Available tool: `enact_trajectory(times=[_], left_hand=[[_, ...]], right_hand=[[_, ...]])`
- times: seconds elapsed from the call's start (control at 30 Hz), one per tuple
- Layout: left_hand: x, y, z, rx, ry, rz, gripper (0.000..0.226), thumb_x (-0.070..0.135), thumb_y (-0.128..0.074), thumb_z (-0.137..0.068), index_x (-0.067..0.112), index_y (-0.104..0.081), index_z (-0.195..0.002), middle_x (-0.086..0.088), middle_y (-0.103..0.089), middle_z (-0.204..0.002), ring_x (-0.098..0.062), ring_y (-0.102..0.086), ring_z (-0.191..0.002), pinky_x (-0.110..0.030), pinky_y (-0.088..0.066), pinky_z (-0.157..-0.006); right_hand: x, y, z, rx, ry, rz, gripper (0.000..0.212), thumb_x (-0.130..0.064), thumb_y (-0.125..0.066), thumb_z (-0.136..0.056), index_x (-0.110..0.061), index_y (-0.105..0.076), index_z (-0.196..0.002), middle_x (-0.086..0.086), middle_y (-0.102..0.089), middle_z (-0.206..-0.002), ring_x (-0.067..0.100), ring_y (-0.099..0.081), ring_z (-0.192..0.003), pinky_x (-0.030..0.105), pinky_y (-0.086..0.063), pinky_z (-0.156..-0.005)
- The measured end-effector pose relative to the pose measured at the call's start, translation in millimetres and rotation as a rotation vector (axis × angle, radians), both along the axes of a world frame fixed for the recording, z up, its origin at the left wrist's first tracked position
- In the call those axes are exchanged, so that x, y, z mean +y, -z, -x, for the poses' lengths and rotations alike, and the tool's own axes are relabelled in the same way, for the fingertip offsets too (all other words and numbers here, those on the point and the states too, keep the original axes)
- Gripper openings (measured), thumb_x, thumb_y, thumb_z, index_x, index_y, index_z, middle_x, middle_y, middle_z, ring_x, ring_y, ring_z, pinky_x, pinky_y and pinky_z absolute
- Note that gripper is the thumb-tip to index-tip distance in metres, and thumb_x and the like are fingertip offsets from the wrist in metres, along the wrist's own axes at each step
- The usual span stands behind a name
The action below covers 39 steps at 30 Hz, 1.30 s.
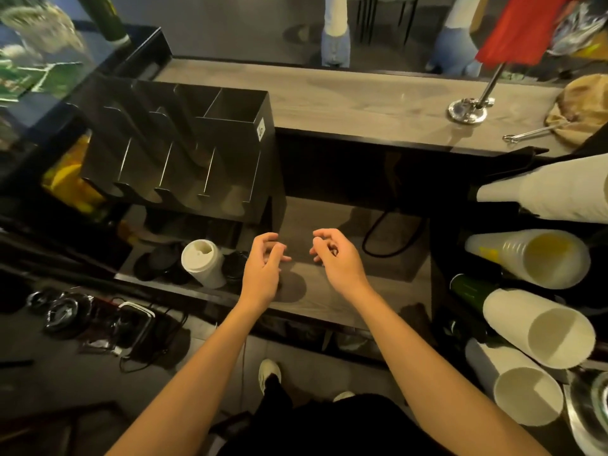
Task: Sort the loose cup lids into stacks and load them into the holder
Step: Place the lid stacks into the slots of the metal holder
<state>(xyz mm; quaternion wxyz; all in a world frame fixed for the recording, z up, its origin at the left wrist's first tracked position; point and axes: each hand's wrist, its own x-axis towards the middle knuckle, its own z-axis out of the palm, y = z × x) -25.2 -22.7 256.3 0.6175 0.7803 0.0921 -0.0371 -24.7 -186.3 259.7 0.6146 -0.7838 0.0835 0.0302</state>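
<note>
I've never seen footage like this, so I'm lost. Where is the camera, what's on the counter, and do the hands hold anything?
There is no machine: a person works with two bare hands. The one picture comes from a camera worn on the head, looking forward and down, so the arms reach in from below. The left hand and right hand hover over a grey counter, fingers loosely curled, holding nothing. At the left stands a black holder with slanted slots; no lids show in them. Near it sit a white lidded cup and dark lids beside it. At the right lie stacks of white cups.
</note>
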Motion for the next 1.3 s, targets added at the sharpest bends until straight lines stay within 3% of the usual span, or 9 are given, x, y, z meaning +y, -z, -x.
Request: enact_trajectory(times=[0.23, 0.43, 0.57, 0.63, 0.73, 0.93, 1.0, 1.1, 1.3], left_hand=[[53, 12, 0, 0.087, -0.157, 0.058, 0.021, 0.028, -0.05, -0.106, 0.023, -0.054, -0.126, -0.001, -0.07, -0.112, -0.015, -0.072, -0.097, -0.027, -0.054, -0.076], [99, 30, -3, 0.218, -0.267, 0.128, 0.023, 0.034, -0.051, -0.105, 0.02, -0.055, -0.124, -0.005, -0.069, -0.113, -0.017, -0.072, -0.097, -0.033, -0.053, -0.081], [118, 49, -10, 0.377, -0.314, 0.227, 0.012, 0.037, -0.057, -0.102, 0.027, -0.055, -0.109, -0.011, -0.068, -0.114, -0.024, -0.071, -0.1, -0.044, -0.052, -0.098], [124, 59, -14, 0.446, -0.309, 0.252, 0.011, 0.037, -0.058, -0.102, 0.026, -0.054, -0.104, -0.013, -0.068, -0.115, -0.024, -0.07, -0.1, -0.04, -0.053, -0.094], [132, 76, -20, 0.561, -0.301, 0.284, 0.035, 0.041, -0.06, -0.099, 0.015, -0.052, -0.12, -0.012, -0.068, -0.115, -0.021, -0.07, -0.098, -0.032, -0.053, -0.078], [133, 102, -45, 0.817, -0.277, 0.347, 0.085, 0.053, -0.067, -0.091, 0.012, -0.027, -0.154, -0.014, -0.053, -0.143, -0.029, -0.06, -0.121, -0.044, -0.052, -0.1], [134, 107, -49, 0.867, -0.252, 0.365, 0.093, 0.062, -0.068, -0.086, 0.016, -0.027, -0.156, -0.012, -0.051, -0.146, -0.029, -0.057, -0.125, -0.041, -0.056, -0.092], [136, 119, -51, 0.908, -0.199, 0.385, 0.093, 0.073, -0.064, -0.078, 0.025, -0.037, -0.153, -0.004, -0.05, -0.147, -0.026, -0.055, -0.122, -0.036, -0.057, -0.078], [144, 132, -48, 0.873, -0.178, 0.495, 0.066, 0.05, -0.061, -0.095, 0.021, -0.04, -0.151, -0.004, -0.05, -0.141, -0.027, -0.049, -0.13, -0.044, -0.047, -0.106]], right_hand=[[54, 15, -15, 0.077, -0.103, 0.004, 0.015, -0.036, -0.054, -0.101, -0.03, -0.059, -0.114, -0.004, -0.067, -0.097, 0.013, -0.064, -0.089, 0.033, -0.057, -0.082], [112, 34, -30, 0.212, -0.146, 0.064, 0.033, -0.043, -0.054, -0.099, -0.025, -0.054, -0.127, -0.006, -0.058, -0.114, 0.005, -0.057, -0.098, 0.02, -0.045, -0.076], [136, 55, -43, 0.33, -0.131, 0.132, 0.047, -0.047, -0.055, -0.097, -0.022, -0.049, -0.136, 0.001, -0.051, -0.13, 0.011, -0.055, -0.107, 0.031, -0.048, -0.093], [145, 62, -49, 0.382, -0.115, 0.159, 0.052, -0.049, -0.055, -0.097, -0.021, -0.046, -0.139, 0.003, -0.046, -0.137, 0.013, -0.051, -0.112, 0.032, -0.045, -0.096], [155, 73, -57, 0.453, -0.104, 0.234, 0.059, -0.054, -0.056, -0.095, -0.023, -0.041, -0.143, 0.004, -0.039, -0.145, 0.021, -0.049, -0.122, 0.037, -0.045, -0.101], [170, 91, -71, 0.642, -0.076, 0.197, 0.077, -0.058, -0.063, -0.089, -0.022, -0.032, -0.149, 0.009, -0.034, -0.154, 0.031, -0.043, -0.135, 0.041, -0.042, -0.103], [173, 93, -74, 0.692, -0.052, 0.145, 0.082, -0.055, -0.064, -0.09, -0.019, -0.027, -0.153, 0.009, -0.033, -0.157, 0.03, -0.04, -0.139, 0.039, -0.04, -0.104], [178, 101, -79, 0.758, -0.034, 0.084, 0.092, -0.052, -0.065, -0.091, -0.016, -0.015, -0.159, 0.008, -0.027, -0.161, 0.03, -0.032, -0.145, 0.039, -0.036, -0.109], [176, 119, -76, 0.883, 0.025, -0.122, 0.108, -0.055, -0.072, -0.084, -0.018, -0.004, -0.16, 0.006, -0.016, -0.165, 0.028, -0.021, -0.15, 0.044, -0.026, -0.117]])
